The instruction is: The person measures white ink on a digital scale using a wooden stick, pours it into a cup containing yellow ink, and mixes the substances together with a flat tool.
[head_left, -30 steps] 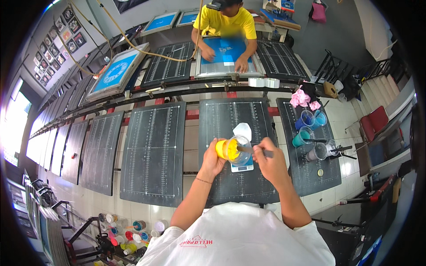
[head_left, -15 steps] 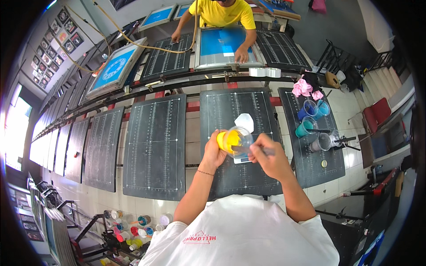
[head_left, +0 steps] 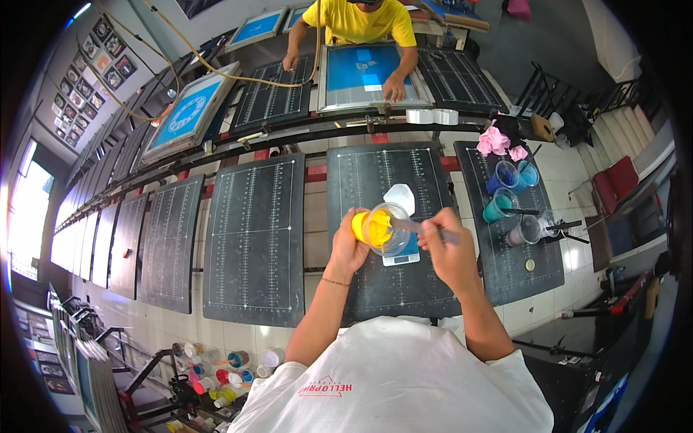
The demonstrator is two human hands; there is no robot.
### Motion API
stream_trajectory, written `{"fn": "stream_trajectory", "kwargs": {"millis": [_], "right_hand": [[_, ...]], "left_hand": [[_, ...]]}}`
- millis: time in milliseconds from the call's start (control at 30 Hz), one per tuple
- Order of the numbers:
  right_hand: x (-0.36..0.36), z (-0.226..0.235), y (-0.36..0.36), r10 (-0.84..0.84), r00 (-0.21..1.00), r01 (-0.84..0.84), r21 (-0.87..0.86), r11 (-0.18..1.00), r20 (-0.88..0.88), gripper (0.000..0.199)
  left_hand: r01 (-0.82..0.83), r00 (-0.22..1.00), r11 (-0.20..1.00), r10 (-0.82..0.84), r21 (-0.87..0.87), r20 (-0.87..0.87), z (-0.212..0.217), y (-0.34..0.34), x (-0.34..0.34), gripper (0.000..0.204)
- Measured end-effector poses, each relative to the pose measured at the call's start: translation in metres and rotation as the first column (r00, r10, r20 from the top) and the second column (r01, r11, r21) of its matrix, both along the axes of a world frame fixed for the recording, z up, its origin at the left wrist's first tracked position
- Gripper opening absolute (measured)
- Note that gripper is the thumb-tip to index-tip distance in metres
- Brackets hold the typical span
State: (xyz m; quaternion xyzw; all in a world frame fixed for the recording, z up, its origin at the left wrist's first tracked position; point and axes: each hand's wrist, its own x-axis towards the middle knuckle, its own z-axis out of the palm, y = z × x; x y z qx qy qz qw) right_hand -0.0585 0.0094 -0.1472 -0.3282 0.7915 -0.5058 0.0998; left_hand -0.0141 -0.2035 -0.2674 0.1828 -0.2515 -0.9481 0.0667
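Note:
My left hand [head_left: 346, 251] is wrapped round a clear plastic cup [head_left: 386, 247], tilted with its mouth facing right. Thick yellow ink [head_left: 377, 229] coats its inside. In my right hand [head_left: 451, 254] is a flat grey spatula [head_left: 408, 226], its far end reaching into the cup's mouth near the ink. Below the cup, partly covered by it, a small scale [head_left: 404, 254] with a blue top lies on a black ruled board [head_left: 361, 177]. A white scrap [head_left: 399, 198] lies on the board just beyond the cup.
On the board to the right stand cups of blue [head_left: 502, 177], teal [head_left: 498, 208] and grey [head_left: 523, 231] ink, with crumpled pink cloth [head_left: 494, 140] behind. A co-worker in yellow [head_left: 368, 23] rests a hand on a blue screen frame [head_left: 361, 68]. Several ink pots [head_left: 237, 359] sit at lower left.
My right hand has moved a little to the right, drawing the spatula partly out of the cup. My left hand keeps the cup nearly in place.

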Motion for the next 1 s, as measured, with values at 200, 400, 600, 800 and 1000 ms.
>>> {"fn": "stream_trajectory", "kwargs": {"millis": [200,400,600,800,1000], "right_hand": [[0.0,0.003,-0.003,-0.181,0.982,0.179,-0.042,0.983,-0.046,0.019],[0.001,0.002,0.0,-0.048,0.998,0.048,0.011,0.999,0.047,0.017],[-0.003,0.0,-0.002,-0.175,0.984,0.175,-0.077,0.982,0.017,0.021],[-0.002,0.0,-0.004,-0.059,0.994,0.067,-0.088,0.994,0.091,0.017],[-0.005,0.004,0.0,-0.064,0.996,0.071,-0.116,0.991,0.068,0.018]], "left_hand": [[0.02,1.0,0.999,-0.02,-0.026,0.02,0.004,0.006,0.001,0.039],[0.017,0.999,1.0,-0.017,-0.006,-0.031,-0.006,0.003,-0.002,0.039],[0.022,1.0,1.0,-0.022,-0.021,0.007,0.0,0.004,0.0,0.038],[0.005,1.0,1.0,-0.005,0.009,0.025,-0.002,0.005,-0.001,0.038],[0.022,0.999,0.999,-0.021,0.025,-0.032,-0.003,0.002,-0.001,0.039]]}}
